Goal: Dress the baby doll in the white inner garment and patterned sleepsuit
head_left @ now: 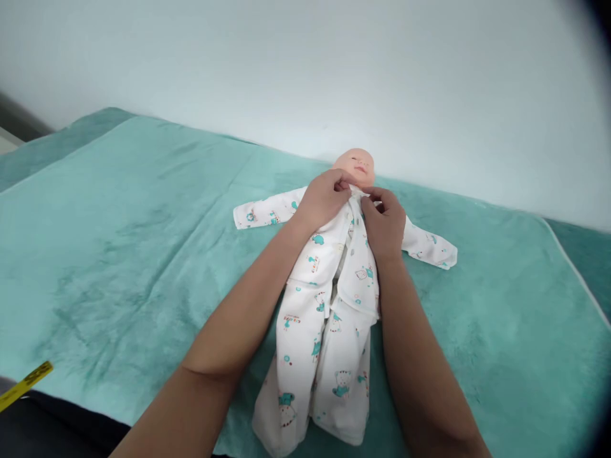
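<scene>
2 hands work at the neck of a doll (359, 164), which lies on its back on a green blanket (143, 254), its head near the pale wall (267, 70) and its sleeved arms spread out to the sides. The left hand (324, 198) has its thumb and fingers pinched on the collar of the white printed shirt (321, 245), just below the doll's chin. The right hand (387, 222) grasps the other side of the collar, fingers curled in, its tips close to those of the left. Exactly how much cloth sits in either pinch is hidden.

The step in hand looks like lining up the 2 front edges at the top of the shirt. Lower down they part, and small round fasteners show along the opening. From this position, a move at the collar would call for a light pinch on each side, the edges level and laid over each other without a fold, and little pull on the neck.

Below, the hem of the shirt lies over the white printed trousers (298, 343), whose 2 legs stretch toward the wearer between the forearms. At the lower left, a yellow strip (26, 385) is beside the blanket's edge, near some dark cloth (57, 426).
</scene>
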`<state>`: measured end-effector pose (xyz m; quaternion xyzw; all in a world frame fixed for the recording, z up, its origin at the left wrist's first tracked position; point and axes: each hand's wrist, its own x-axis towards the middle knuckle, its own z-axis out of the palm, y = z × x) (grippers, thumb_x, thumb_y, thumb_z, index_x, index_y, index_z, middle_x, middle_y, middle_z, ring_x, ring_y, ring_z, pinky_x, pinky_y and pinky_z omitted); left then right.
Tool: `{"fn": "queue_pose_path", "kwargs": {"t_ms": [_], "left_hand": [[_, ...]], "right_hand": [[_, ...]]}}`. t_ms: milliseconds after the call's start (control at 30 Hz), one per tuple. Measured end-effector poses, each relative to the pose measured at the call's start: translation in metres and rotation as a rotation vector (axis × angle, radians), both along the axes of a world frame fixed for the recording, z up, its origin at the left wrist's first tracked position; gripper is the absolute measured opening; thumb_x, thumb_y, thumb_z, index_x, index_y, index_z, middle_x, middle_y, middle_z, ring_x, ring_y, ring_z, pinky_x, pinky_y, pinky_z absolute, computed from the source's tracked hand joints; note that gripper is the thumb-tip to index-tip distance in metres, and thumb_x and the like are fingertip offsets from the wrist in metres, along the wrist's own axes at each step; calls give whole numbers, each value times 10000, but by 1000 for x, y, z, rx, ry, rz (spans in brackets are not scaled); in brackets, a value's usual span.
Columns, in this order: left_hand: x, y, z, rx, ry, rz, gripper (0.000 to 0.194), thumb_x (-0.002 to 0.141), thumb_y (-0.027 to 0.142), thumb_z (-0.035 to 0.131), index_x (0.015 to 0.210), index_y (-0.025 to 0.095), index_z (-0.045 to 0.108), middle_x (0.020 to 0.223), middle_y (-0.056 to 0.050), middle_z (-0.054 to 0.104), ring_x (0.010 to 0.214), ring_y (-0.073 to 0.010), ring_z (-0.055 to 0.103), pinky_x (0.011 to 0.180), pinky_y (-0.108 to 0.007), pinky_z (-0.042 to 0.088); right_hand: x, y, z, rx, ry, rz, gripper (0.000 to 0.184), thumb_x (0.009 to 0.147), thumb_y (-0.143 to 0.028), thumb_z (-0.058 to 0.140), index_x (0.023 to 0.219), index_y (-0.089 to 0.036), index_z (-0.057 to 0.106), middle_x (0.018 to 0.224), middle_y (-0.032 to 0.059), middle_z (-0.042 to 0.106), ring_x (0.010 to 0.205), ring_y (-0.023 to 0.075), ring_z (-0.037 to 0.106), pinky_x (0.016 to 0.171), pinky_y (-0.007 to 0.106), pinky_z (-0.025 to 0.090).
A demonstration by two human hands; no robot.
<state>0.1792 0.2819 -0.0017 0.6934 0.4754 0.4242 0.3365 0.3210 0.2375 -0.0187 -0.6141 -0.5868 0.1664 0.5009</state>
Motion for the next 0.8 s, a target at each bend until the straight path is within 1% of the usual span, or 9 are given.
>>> {"fn": "queue_pose_path", "kwargs": {"t_ms": [100,233,300,400,500,600,667,733,800], "left_hand": [[0,-14,3,88,71,80,253,830,77,498,958,193,684,1012,-49,677,975,-190,609,903,-337,476],[-9,-42,1,191,98,75,241,861,83,483,933,188,688,1032,-65,681,1057,-206,597,987,-360,448],[-14,-55,-2,230,108,58,217,874,112,510,951,192,697,1072,-68,676,1091,-210,586,1023,-371,430],[-20,-68,-5,228,121,44,150,895,183,560,933,197,705,1115,-70,668,1113,-213,576,1039,-378,421],[-22,-73,-4,222,150,24,110,894,259,618,923,207,711,1129,-62,662,1117,-218,566,1051,-388,405],[-22,-73,-1,221,189,-20,130,871,315,668,946,225,723,1131,-55,650,1115,-232,550,1044,-405,396],[-21,-71,1,201,205,-32,118,868,317,670,929,228,719,1103,-52,646,1095,-237,546,1022,-412,403],[-21,-69,2,171,186,-32,77,870,283,658,883,219,699,1073,-53,645,1073,-234,549,995,-408,417],[-22,-67,4,139,118,-42,54,870,247,643,845,208,670,1045,-56,647,1046,-225,558,953,-389,437]], "right_hand": [[-6,-17,10,-33,-106,27,204,885,-400,542,933,-221,626,890,15,642,704,152,533,719,303,415],[-8,-43,20,-153,-288,64,281,849,-496,605,881,-222,554,884,22,628,753,180,554,720,310,391],[-6,-52,22,-184,-334,73,266,844,-472,609,882,-220,534,879,24,627,759,187,559,712,308,379],[-5,-60,25,-224,-327,100,192,856,-401,577,858,-220,516,831,15,629,741,186,567,700,304,374],[-4,-62,26,-239,-327,117,141,861,-359,551,856,-223,515,794,3,625,717,182,569,693,301,374],[-2,-62,28,-246,-347,128,139,869,-366,540,874,-228,522,774,-4,620,709,183,574,680,299,375],[-1,-65,32,-283,-377,161,144,863,-372,544,884,-230,528,786,-4,614,692,179,573,662,296,375],[-2,-69,38,-316,-424,177,153,851,-363,556,918,-228,536,857,11,613,679,172,571,639,293,370],[-6,-75,45,-313,-468,153,179,848,-339,561,982,-222,538,978,43,602,681,165,570,624,292,367]]}}
